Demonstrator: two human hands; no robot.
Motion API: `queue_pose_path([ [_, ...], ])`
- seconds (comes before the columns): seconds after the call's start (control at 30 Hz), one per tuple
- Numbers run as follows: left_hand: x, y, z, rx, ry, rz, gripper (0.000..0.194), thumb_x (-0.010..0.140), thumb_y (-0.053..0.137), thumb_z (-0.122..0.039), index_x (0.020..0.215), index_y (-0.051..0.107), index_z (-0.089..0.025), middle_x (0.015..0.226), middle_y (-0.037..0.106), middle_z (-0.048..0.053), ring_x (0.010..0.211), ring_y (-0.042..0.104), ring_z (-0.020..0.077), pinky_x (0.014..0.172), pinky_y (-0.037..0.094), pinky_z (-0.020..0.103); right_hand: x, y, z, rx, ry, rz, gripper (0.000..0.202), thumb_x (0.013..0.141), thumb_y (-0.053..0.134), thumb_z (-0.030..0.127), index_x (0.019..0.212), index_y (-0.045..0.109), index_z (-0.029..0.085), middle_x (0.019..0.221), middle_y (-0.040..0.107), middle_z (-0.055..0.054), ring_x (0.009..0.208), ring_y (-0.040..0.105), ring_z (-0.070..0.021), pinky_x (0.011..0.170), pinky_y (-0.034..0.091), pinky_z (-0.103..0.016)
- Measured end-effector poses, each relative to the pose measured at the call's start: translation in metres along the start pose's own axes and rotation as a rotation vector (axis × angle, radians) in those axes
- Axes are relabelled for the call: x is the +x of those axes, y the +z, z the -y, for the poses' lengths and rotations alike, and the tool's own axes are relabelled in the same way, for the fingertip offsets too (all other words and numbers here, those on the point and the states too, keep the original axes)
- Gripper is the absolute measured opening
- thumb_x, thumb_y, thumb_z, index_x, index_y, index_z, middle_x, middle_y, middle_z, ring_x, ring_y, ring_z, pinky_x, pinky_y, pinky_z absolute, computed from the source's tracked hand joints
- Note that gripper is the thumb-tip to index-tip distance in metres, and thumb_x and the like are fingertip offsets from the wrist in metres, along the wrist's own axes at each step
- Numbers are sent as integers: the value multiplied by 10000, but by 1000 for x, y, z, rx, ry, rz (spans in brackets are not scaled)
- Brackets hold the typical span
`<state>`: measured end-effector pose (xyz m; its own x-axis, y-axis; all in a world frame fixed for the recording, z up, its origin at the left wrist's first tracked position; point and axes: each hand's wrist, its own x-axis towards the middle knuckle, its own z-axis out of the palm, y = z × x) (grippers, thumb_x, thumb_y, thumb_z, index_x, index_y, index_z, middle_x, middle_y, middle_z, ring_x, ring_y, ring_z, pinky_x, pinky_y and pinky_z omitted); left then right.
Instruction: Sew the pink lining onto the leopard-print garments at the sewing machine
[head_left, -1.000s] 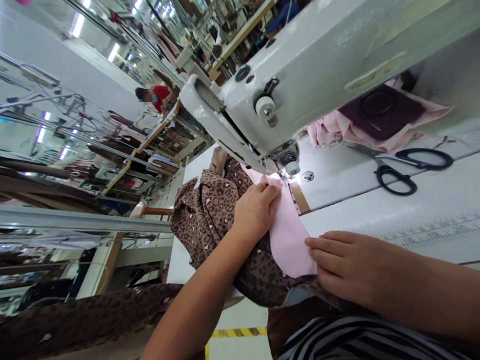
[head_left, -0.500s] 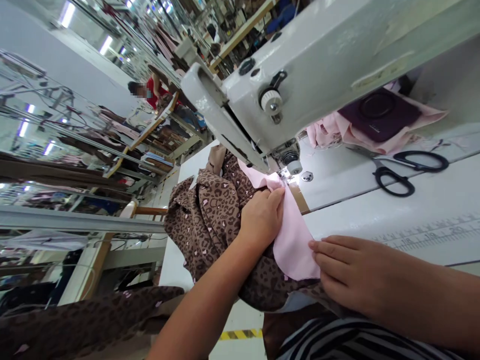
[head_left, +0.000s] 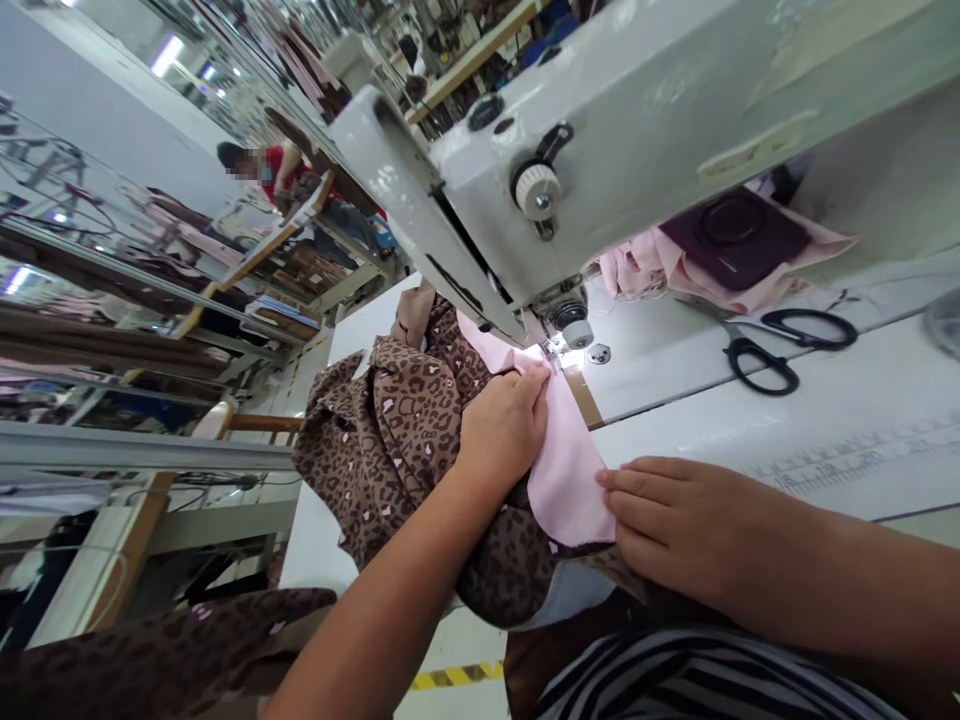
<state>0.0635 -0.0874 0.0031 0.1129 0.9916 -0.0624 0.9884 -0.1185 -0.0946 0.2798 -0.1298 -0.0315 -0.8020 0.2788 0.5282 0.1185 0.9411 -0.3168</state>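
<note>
Pink cloth at the needle

Pink cloth (head_left: pixel 564 462) lies mid-frame over leopard-print fabric (head_left: pixel 397 440), under the sewing machine (head_left: pixel 600 150). The left hand (head_left: pixel 501 432) presses it with curled fingers; the right hand (head_left: pixel 667 525) lies flat, fingertips on its lower edge. Black scissors (head_left: pixel 780 345) rest on the counter (head_left: pixel 825 420), right.

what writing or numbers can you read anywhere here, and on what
Ruler scale printed on the white table: ticks and numbers, too blurred to read.
Pale label on the sewing machine: no legible text.
Round mark on the dark pouch: unreadable.
Nothing else carries writing.
</note>
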Motion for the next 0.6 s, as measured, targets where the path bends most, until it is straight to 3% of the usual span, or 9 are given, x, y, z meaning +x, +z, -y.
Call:
queue_pose_path([
  [0.27, 6, 3, 2, -30, 36, -27, 321, 1041, 468, -253, 1278, 682, -221, 1034, 740, 86, 1031, 692, 245, 900, 552, 341, 4, 2, -3, -4, 17, 30, 248, 879, 500, 25, 950, 702, 149, 979, 761, -93, 1002, 693, -243, 955, 554, -378],
  [0.47, -10, -11, 28, -334, 230, -83, 314, 1016, 460, -216, 1251, 664, -177, 1115, 750, 88, 1086, 693, 215, 983, 540, 332, 6, 1, -2, -8, 20, 35, 263, 845, 515, -8, 939, 699, 155, 974, 758, -74, 970, 697, -233, 923, 564, -365],
  [0.6, -21, -19, 26, -350, 100, 29, 453, 949, 640, -339, 1367, 575, -178, 1075, 753, 64, 961, 729, 230, 863, 576, 331, 6, 0, -2, -11, 24, 74, 248, 863, 519, 7, 945, 692, 166, 959, 743, -82, 938, 690, -225, 884, 565, -369],
])
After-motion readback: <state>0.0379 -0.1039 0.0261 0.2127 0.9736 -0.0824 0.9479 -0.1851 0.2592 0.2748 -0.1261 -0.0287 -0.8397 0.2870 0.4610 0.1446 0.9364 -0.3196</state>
